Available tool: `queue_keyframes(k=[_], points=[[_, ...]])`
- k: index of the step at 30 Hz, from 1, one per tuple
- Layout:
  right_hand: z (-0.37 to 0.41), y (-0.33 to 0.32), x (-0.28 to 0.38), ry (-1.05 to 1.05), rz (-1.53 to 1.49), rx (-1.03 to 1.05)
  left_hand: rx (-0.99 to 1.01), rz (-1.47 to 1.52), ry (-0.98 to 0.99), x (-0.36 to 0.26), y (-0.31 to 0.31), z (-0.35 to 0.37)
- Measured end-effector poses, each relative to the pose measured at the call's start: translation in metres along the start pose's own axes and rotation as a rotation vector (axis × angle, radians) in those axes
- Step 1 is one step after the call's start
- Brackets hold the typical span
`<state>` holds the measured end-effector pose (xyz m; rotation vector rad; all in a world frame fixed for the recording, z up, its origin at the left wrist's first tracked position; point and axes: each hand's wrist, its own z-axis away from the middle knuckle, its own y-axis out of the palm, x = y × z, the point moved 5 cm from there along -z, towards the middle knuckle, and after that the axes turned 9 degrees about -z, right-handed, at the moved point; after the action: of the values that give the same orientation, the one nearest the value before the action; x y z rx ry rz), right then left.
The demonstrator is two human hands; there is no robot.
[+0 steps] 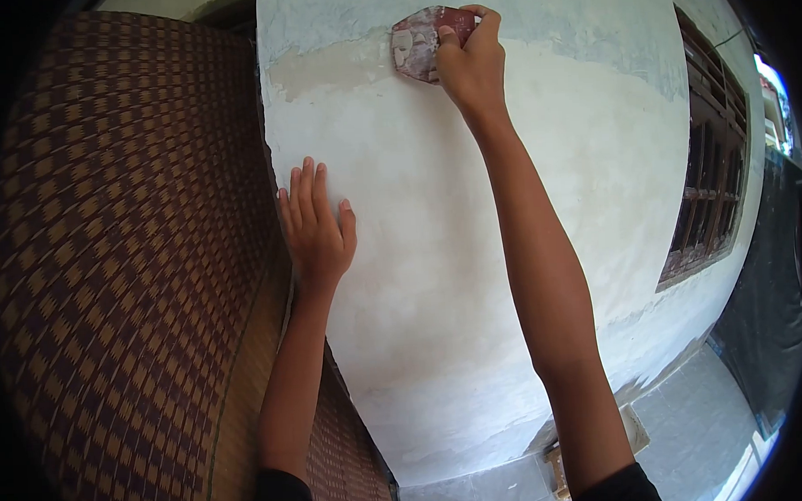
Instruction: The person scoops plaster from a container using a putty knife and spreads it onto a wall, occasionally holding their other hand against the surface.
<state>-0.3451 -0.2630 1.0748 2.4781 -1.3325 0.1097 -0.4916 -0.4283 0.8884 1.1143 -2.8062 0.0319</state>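
Note:
High on the whitish plastered wall [419,267], my right hand [474,67] grips a reddish-brown putty spreader [419,48], its flat face smeared with pale filler. Thumb on the near face, fingers around the right edge, I hold it against or very close to the wall; exact contact cannot be told. Lower down, near the wall's left edge, my left hand [316,231] rests with fingers stretched upward and palm toward the surface. Nothing is in it. Bluish-grey patches run along the top of the wall, with a beige smooth coat beneath.
A woven brown-patterned mat [135,216] hangs along the left side. On the right is a dark wooden window with bars [709,160], and beyond it a black sheet [764,282]. Grey floor tiles [699,426] and a small wooden object [557,475] lie below.

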Motion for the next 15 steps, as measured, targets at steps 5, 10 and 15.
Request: queue_keyframes(k=[5, 10, 15], points=[[-0.010, -0.006, 0.005, 0.027, 0.280, -0.011, -0.016, 0.007, 0.014, 0.001, 0.000, 0.000], [-0.010, 0.005, 0.024, 0.009, 0.113, 0.060, -0.023, -0.001, 0.005, -0.001, 0.001, 0.000], [-0.022, -0.004, -0.001, 0.036, 0.250, 0.024, -0.016, 0.006, 0.007, 0.000, -0.001, 0.000]])
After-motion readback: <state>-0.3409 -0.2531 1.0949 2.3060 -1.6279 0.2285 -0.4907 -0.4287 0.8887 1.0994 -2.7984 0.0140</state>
